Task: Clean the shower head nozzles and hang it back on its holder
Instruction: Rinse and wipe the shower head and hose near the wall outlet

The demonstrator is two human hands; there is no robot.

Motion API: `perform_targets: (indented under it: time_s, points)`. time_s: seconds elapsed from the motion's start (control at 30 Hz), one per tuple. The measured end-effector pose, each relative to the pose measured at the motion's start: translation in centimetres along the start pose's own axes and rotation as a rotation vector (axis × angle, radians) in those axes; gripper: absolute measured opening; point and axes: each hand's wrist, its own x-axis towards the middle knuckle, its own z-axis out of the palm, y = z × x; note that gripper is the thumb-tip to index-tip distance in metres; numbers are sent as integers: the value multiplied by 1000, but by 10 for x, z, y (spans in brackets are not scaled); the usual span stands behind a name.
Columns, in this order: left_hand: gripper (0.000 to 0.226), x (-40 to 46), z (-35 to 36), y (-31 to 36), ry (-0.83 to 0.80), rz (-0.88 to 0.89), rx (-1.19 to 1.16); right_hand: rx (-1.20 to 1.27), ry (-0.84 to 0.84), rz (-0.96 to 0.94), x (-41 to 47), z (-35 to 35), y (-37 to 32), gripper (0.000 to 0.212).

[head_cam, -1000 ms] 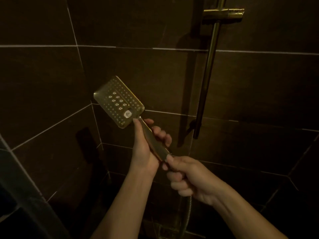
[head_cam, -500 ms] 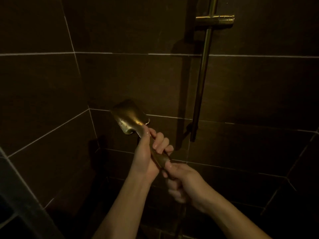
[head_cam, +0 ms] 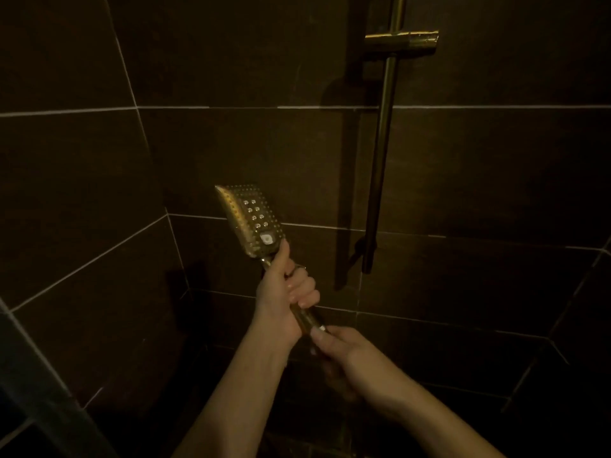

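Observation:
A gold rectangular shower head point(head_cam: 250, 219) points up and to the left, its nozzle face with rows of small nozzles and a white button turned toward me. My left hand point(head_cam: 286, 297) is wrapped around the upper handle, thumb near the head's base. My right hand point(head_cam: 344, 355) grips the bottom end of the handle where the hose joins; the hose itself is hidden in the dark. The gold holder point(head_cam: 401, 41) sits high on the vertical slide rail point(head_cam: 380, 153), above and to the right of the head, with nothing in it.
Dark brown wall tiles with pale grout lines surround the corner of the shower. The rail's lower bracket point(head_cam: 365, 256) meets the wall just right of my left hand. A dark frame edge point(head_cam: 39, 385) runs along the lower left.
The shower head was rotated: half a second ago its back faced me and it tilted down; now the nozzle face is turned back toward me. Both hands kept their grip.

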Motion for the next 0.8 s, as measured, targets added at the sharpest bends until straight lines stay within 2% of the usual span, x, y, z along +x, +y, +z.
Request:
perform_targets:
  time_s: [0.03, 0.07, 0.1, 0.17, 0.23, 0.3, 0.37, 0.4, 0.43, 0.5, 0.57, 0.67, 0.73, 0.8]
  points:
    - [45, 3, -2, 1, -102, -15, -75, 204, -69, 44, -1, -3, -2, 29]
    - [46, 4, -2, 3, -164, -21, -117, 300, -93, 54, -2, -5, -3, 27]
    - [43, 4, -1, 5, -179, -16, -103, 287, -71, 40, -2, -6, -5, 27]
    - [43, 3, 5, 7, -137, -22, 39, -5, 96, -82, 0, -2, -8, 25]
    - [49, -3, 13, 6, 2, 10, 192, -325, 278, -199, 2, 3, -6, 19]
    - [43, -3, 19, 0, 133, 96, 266, -501, 347, -261, 2, 7, -3, 13]
    - [29, -5, 22, -2, 226, 133, 259, -592, 334, -273, 0, 11, -3, 13]
    - [18, -6, 20, 1, 227, 116, 210, -549, 286, -254, -1, 11, -4, 15]
    - [18, -6, 18, 4, 174, 69, 146, -421, 217, -214, -1, 11, -5, 19]
    - [40, -4, 8, 9, -1, -17, 23, -73, 68, -97, -2, 9, -8, 27]
    - [49, -3, 1, 12, -141, -27, -57, 63, 2, -38, -2, 8, -7, 29]
    - [42, -3, 2, 14, -130, -19, 0, 0, 68, -64, 1, 9, -8, 32]
    - [33, -8, 8, 18, -4, 7, 137, -174, 180, -147, 0, 9, -11, 29]
    - [40, -13, 13, 21, 131, 48, 211, -433, 285, -230, 0, 10, -11, 21]
